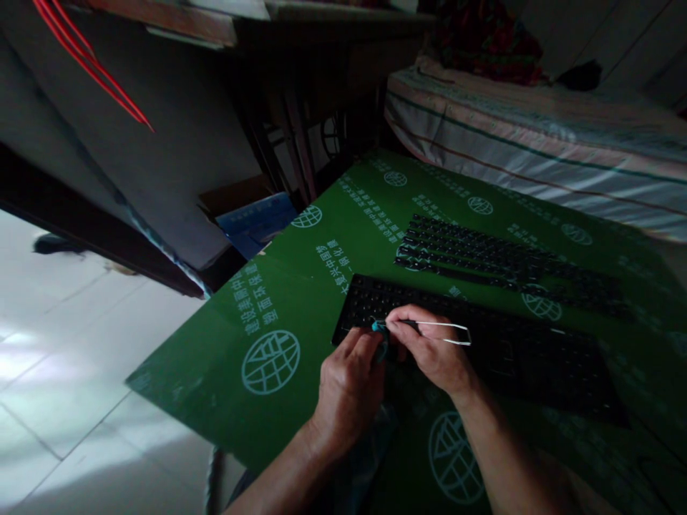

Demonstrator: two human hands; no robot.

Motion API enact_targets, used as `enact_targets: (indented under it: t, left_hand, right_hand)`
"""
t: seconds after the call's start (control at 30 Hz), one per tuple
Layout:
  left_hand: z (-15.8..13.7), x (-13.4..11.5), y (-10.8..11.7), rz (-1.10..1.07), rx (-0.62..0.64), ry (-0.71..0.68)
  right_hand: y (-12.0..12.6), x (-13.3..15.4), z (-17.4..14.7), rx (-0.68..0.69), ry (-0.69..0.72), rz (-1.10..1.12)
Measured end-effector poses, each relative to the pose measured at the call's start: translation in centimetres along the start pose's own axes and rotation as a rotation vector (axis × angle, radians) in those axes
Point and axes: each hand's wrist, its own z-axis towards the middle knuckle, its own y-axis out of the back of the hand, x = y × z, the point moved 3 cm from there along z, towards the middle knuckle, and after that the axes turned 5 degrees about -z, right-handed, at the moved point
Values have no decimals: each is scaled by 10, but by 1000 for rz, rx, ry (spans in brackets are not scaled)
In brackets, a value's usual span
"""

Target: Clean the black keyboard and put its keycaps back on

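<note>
My left hand [351, 379] is closed, its fingertips pinching a small teal piece [378, 327] whose kind I cannot make out. Close beside it, my right hand [429, 350] grips a thin wire puller [456, 333]; its bent, squared end sticks out to the right past the fingers. The puller's other end is hidden near the teal piece. Both hands are over the left part of a black keyboard [563, 365], which lies at a slant and appears to have its keycaps off. Behind it, black keycaps [477, 250] are laid out in rows.
A green printed board [333, 265] lies under everything, its left edge above a tiled floor [64, 372]. A striped bed [537, 143] stands at the back right. Beyond the board are a dark wooden table [322, 36] and a blue box [257, 218]. Red cords [101, 75] hang upper left.
</note>
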Motion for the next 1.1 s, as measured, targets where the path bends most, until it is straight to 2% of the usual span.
enact_targets:
  t: [0.23, 0.43, 0.63, 0.83, 1.1]
  left_hand:
    - [0, 2, 2, -7, 23, 17]
    - [2, 6, 8, 1, -17, 41]
    - [2, 3, 6, -8, 10, 35]
    - [3, 9, 12, 21, -20, 42]
    - [0, 3, 2, 6, 40, 44]
  right_hand:
    - [-3, 1, 1, 30, -50, 8]
    - [-9, 5, 7, 29, -3, 2]
    - [-6, 2, 5, 32, -20, -10]
    - [-13, 5, 9, 20, 45, -35]
    - [0, 2, 3, 23, -9, -49]
